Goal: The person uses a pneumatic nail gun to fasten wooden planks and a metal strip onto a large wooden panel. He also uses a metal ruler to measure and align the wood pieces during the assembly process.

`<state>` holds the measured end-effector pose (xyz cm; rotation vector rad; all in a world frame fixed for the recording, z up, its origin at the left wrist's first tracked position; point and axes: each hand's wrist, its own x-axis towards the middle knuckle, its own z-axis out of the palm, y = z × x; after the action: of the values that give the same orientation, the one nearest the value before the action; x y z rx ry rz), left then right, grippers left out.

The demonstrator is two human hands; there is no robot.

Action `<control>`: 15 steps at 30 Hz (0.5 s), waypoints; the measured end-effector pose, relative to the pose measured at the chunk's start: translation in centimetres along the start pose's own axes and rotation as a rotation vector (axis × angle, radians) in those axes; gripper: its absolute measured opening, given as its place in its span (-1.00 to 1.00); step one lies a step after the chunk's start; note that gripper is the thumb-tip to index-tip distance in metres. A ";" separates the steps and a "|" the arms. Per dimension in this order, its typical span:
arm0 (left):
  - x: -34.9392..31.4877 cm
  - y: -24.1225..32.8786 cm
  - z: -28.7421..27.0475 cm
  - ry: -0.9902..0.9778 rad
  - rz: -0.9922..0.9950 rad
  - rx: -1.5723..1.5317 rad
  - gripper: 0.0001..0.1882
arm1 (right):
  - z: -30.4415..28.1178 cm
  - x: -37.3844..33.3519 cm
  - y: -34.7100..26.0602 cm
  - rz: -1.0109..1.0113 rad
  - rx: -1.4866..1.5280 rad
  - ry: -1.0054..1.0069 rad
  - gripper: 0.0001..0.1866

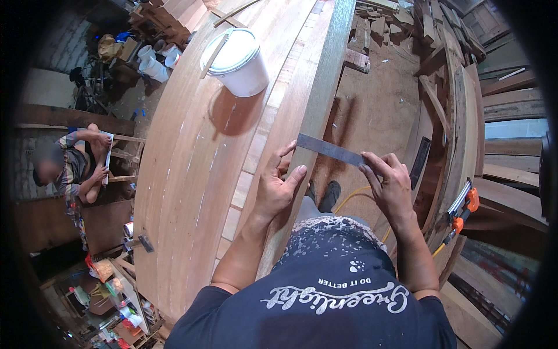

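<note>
A flat, dark metal strip (331,150) reaches from the edge of the wooden panel across to my right hand (390,180). That hand is closed, pinching the strip's right end between thumb and fingers. The strip's left end lies at the greenish-grey edge board (317,104) of the panel. My left hand (278,189) rests at this edge with thumb and fingers apart, its index fingertip close to the strip's left end. Whether that fingertip touches the strip I cannot tell. The large panel (186,174) of joined planks lies to my left, with pale streaks along its joints.
A white lidded bucket (241,70) with a wooden stick on top stands on the panel. An orange air tool (467,206) on a yellow hose hangs by boards at the right. At the far left a person (78,160) sits holding something white. Timber offcuts (372,32) lie ahead.
</note>
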<state>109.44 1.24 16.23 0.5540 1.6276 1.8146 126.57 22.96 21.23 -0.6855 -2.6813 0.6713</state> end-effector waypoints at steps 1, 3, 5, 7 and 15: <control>0.0 0.2 0.0 -0.002 -0.009 -0.006 -0.38 | 0.1 0.0 0.0 -0.011 -0.012 0.008 -0.69; -0.1 0.6 -0.1 -0.003 -0.021 -0.016 -0.38 | 0.2 0.2 -0.1 -0.026 -0.031 0.017 -0.69; -0.1 0.5 -0.2 0.001 -0.023 -0.013 -0.38 | 0.2 0.2 -0.1 -0.028 -0.046 0.017 -0.69; 0.0 0.3 -0.3 0.002 -0.016 -0.002 -0.38 | 0.1 0.3 -0.2 -0.033 -0.053 0.014 -0.69; 0.4 -0.8 -1.1 -0.007 0.005 0.052 -0.36 | 0.7 0.3 -0.1 0.002 0.021 -0.021 -0.69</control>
<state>108.57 0.70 15.21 0.5874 1.6739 1.7763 125.95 22.76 20.72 -0.6792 -2.6892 0.7100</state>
